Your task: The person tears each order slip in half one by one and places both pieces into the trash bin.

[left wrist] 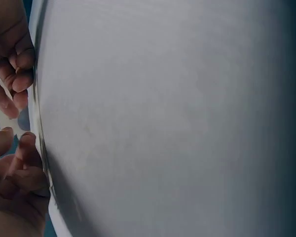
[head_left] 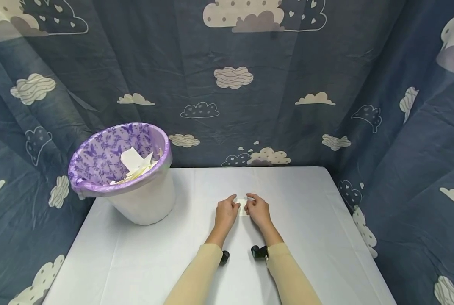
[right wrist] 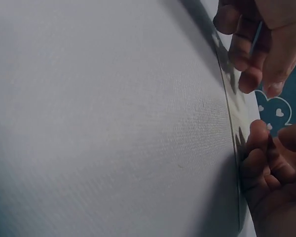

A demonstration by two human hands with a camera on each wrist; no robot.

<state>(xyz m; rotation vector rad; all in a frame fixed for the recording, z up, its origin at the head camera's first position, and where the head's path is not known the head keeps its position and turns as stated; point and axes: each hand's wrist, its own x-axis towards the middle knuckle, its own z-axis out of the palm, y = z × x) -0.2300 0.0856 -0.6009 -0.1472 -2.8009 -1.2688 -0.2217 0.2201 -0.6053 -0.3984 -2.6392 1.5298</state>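
A small pale piece of paper [head_left: 242, 210] lies flat on the white table, between the two hands. My left hand [head_left: 225, 212] is at its left side, fingers loosely bent, thumb and index finger apart. Opposite it, my right hand [head_left: 259, 212] hovers at the paper's right side in a similar pose. In the right wrist view, finger shadows fall across the paper [right wrist: 236, 106], and the fingertips [right wrist: 259, 132] hang close over it. Both hands [left wrist: 19, 182] appear at the far left of the left wrist view, with nothing seen between thumb and fingers.
A white bin [head_left: 147, 205] with a purple patterned liner [head_left: 97, 161] stands at the table's back left. Several paper pieces [head_left: 132, 159] lie inside it. A dark blue curtain [head_left: 272, 123] with cloud prints surrounds the white table [head_left: 307, 237]. Dark wrist cameras [head_left: 259, 252] sit below each hand.
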